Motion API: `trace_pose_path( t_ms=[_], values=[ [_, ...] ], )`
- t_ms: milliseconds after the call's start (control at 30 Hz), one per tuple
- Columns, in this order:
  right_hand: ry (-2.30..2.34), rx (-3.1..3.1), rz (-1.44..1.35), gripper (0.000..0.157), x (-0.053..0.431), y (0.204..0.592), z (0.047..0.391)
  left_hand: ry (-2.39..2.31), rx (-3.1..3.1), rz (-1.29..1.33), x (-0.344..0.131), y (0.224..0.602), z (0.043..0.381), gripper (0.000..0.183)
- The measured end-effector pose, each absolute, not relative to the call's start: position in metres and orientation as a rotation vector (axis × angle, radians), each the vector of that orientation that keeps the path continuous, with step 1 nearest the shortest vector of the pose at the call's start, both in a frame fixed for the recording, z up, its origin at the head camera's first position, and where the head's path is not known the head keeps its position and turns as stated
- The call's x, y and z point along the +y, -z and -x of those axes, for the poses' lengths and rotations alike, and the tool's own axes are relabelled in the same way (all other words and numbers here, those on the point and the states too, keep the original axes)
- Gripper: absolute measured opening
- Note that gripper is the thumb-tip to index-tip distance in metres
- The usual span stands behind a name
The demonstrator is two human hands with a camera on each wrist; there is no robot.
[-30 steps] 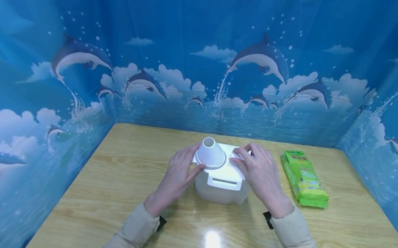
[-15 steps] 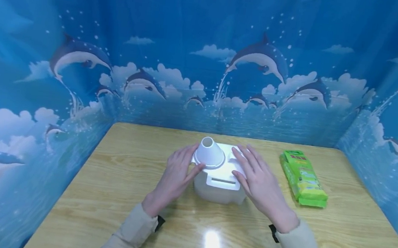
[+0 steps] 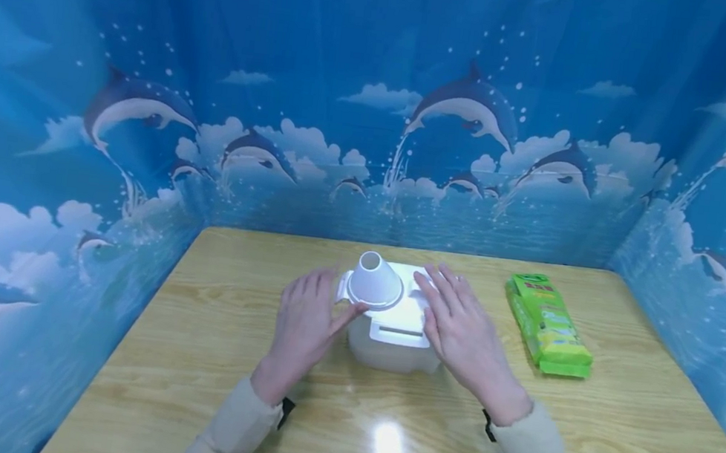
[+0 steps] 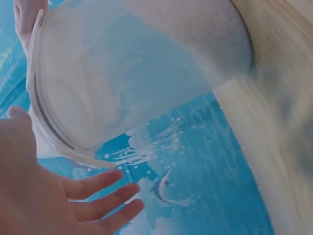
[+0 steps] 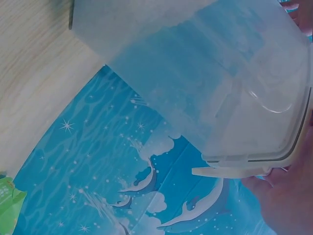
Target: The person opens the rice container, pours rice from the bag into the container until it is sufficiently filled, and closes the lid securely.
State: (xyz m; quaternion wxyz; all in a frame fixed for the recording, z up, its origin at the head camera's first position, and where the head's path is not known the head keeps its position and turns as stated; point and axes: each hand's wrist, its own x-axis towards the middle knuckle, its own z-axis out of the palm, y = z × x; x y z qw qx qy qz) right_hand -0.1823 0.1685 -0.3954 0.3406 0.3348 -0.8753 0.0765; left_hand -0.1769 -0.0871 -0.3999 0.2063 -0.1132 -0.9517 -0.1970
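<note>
A translucent plastic storage box point(image 3: 391, 357) stands mid-table under a white lid point(image 3: 408, 317). On the lid's left half sits a white cone-shaped cup point(image 3: 375, 286) with its narrow end up. My left hand point(image 3: 305, 324) is beside the lid's left edge, fingers spread and thumb close to the cone's base; whether the thumb touches is unclear. Across the lid's right side lies my right hand point(image 3: 463, 337), its fingers extended. A white side flap point(image 5: 230, 172) sticks out from the lid near those fingers in the right wrist view. Pale contents point(image 4: 210, 29) fill the box's lower part.
A bright green printed packet point(image 3: 549, 326) lies to the right of the box on the wooden table point(image 3: 200, 357). Blue curtains point(image 3: 302, 48) with dolphins enclose the table's back and sides.
My left hand has moved left from the lid's edge, its fingers coming off it. My right hand's bent fingers have straightened and now lie across the lid's right side.
</note>
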Motion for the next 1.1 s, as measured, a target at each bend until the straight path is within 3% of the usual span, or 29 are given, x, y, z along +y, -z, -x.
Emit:
trace_pose_path(
  t_ms=[367,733,1100],
  values=[
    [-0.203,-2.265,-0.863,0.055,0.166,0.397,0.181,0.433,-2.686,0.322,-0.081,0.404,0.178,0.085],
    [-0.195,-2.269,-0.846,0.055,0.164,0.397,0.179,0.558,-2.524,0.496,-0.082,0.415,0.188,0.099],
    [-0.225,-2.296,-0.857,0.055,0.166,0.395,0.181,0.488,-2.598,0.444,-0.081,0.409,0.187,0.103]
  ],
)
